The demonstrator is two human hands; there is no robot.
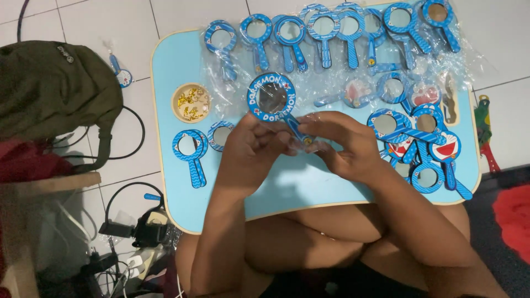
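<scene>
My left hand [249, 148] and my right hand [341, 144] meet over the middle of a small light-blue table [165, 72]. Together they hold a blue magnifier-shaped toy [271, 99] by its handle; its round ring stands up just above my fingers. A small gold piece shows at the handle's end between my fingertips. A round beige dish of little gold pieces [191, 102] sits left of my hands. A loose pair of blue magnifier toys [190, 149] lies at the table's left.
Several wrapped magnifier toys [331, 33] line the table's far edge, and more unwrapped ones [422, 146] are piled at the right. An olive backpack [52, 88], cables and a power strip [132, 243] lie on the tiled floor at the left.
</scene>
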